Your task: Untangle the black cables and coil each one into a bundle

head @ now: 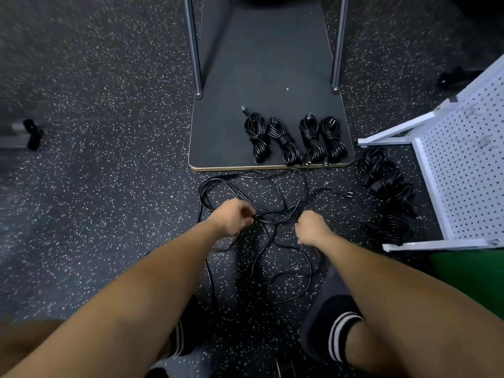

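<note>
I see the left hand (235,217) pinching the loose cable (245,192) at frame centre. The right hand (311,227) is curled, its hold unclear. 4 bundles (294,139) lie on the board (218,132) above.

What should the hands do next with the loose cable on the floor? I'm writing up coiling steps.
Probably draw the hands apart to pull slack from the tangle. The left hand and right hand each grip a strand of the loose black cable, whose loops cross on the floor. Four coiled bundles already lie on the board.
</note>
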`<state>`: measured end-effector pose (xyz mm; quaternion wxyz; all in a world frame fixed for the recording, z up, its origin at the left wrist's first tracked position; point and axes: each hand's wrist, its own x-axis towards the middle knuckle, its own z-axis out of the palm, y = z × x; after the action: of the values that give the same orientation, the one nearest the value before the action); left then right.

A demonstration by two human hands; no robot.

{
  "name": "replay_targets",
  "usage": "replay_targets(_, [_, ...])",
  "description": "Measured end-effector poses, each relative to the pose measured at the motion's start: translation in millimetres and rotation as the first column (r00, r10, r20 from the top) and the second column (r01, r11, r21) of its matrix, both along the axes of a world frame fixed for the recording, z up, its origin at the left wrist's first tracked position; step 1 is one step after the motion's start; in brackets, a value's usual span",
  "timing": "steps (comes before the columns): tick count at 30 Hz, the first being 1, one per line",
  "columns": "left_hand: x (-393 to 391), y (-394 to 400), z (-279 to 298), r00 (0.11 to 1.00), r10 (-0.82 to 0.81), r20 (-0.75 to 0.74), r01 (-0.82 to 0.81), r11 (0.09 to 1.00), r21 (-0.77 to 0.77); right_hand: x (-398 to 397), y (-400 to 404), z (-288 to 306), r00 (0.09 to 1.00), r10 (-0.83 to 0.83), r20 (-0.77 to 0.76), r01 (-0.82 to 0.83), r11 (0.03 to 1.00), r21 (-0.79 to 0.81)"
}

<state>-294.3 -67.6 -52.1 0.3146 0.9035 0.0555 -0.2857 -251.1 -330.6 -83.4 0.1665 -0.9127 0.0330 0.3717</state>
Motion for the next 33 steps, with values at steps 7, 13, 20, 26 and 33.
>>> replay_targets(7, [12.5,-15.8,101.3,0.959,-0.123,0.256,0.128,0.992,-0.002,23.7,7.5,140.9,0.998,0.006,-0.066,0.013,0.956,0.294])
replay_targets(13, [15.3,-29.3,193.7,0.863,-0.327,0.385,0.338,0.940,0.039,20.1,28.8,264.8,0.976,0.201,0.088,-0.220,0.888,0.405])
replay_targets(20, [24.2,6.4,304.4,0.729,-0.339,0.595,0.238,0.940,0.243,34.2,22.3,349.0,0.958,0.043,0.282,-0.190,0.835,0.516])
replay_targets(26, [11.2,39.4,360.0,0.723,-0.161,0.672,0.115,0.987,0.112,32.3,19.4,362.5,0.981,0.037,0.190,-0.141,0.811,0.568])
replay_targets(33, [14.4,46.4,362.9,0.761,0.105,0.640,0.024,0.982,-0.189,36.6,48.4,418.4,0.917,-0.312,0.248,-0.032,0.562,0.827])
